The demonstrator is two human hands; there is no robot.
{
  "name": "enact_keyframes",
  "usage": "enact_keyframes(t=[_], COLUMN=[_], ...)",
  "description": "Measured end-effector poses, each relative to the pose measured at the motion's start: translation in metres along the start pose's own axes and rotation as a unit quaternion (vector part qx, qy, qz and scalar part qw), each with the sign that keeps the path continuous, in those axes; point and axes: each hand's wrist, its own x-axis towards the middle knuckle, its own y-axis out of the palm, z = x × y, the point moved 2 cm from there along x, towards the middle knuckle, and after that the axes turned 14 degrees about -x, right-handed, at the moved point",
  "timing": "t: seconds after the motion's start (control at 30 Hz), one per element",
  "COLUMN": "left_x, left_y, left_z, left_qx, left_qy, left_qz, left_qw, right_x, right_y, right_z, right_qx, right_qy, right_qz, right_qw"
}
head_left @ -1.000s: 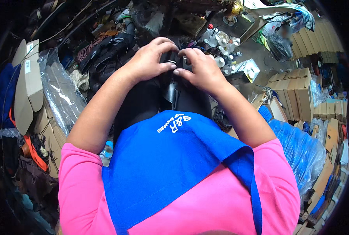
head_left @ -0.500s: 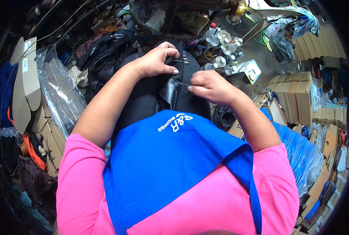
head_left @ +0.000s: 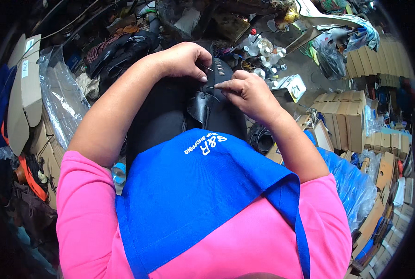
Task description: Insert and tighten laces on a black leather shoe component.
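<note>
Over my lap, a black leather piece (head_left: 198, 109) stands on my dark trousers, its folded edges meeting at a seam. At its upper end, my right hand (head_left: 253, 96) pinches a thin needle (head_left: 210, 87) between thumb and fingers, with the point toward the leather. My left hand (head_left: 187, 61) is curled just above and to the left. Another thin metal needle (head_left: 208, 68) sticks out from between its thumb and fingers. A row of short pale marks (head_left: 219, 66) shows on the dark material beyond. Any thread is too fine to follow clearly.
A blue apron (head_left: 202, 195) covers my front. Several plastic bottles (head_left: 265, 51) and a white container (head_left: 291, 87) stand on the floor ahead to the right. Cardboard boxes (head_left: 342, 114) are stacked at the right; cardboard sheets (head_left: 26, 88) and clear plastic wrap (head_left: 63, 93) lie left.
My right hand has moved slightly up and in toward the left hand, bringing its needle close to the top of the leather. My left hand has shifted a little left and up.
</note>
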Motion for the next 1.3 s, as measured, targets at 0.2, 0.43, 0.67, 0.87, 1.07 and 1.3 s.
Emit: enact_keyframes(t=[0.2, 0.43, 0.67, 0.87, 1.07, 1.3], left_x=[-0.003, -0.004, -0.006, -0.005, -0.006, -0.003], left_y=[0.0, -0.001, 0.0, 0.002, 0.004, 0.006], left_z=[0.012, 0.01, 0.01, 0.011, 0.01, 0.009], left_qx=[-0.058, -0.044, -0.043, -0.046, -0.047, -0.014], left_qy=[0.047, 0.037, 0.046, 0.038, 0.042, 0.052], left_qz=[0.036, 0.06, 0.057, 0.052, 0.041, 0.033], left_qw=[0.997, 0.996, 0.996, 0.997, 0.997, 0.998], right_x=[0.008, 0.013, 0.018, 0.029, 0.021, 0.027], right_y=[-0.004, -0.006, 0.001, -0.004, 0.002, 0.004], right_z=[0.003, 0.012, -0.001, 0.009, 0.0, 0.0], right_qx=[-0.01, -0.045, 0.03, -0.036, 0.099, 0.051], right_qy=[-0.006, -0.01, 0.018, -0.029, 0.067, 0.024], right_qz=[0.016, 0.073, 0.084, 0.102, 0.13, 0.122], right_qw=[1.0, 0.996, 0.996, 0.994, 0.984, 0.991])
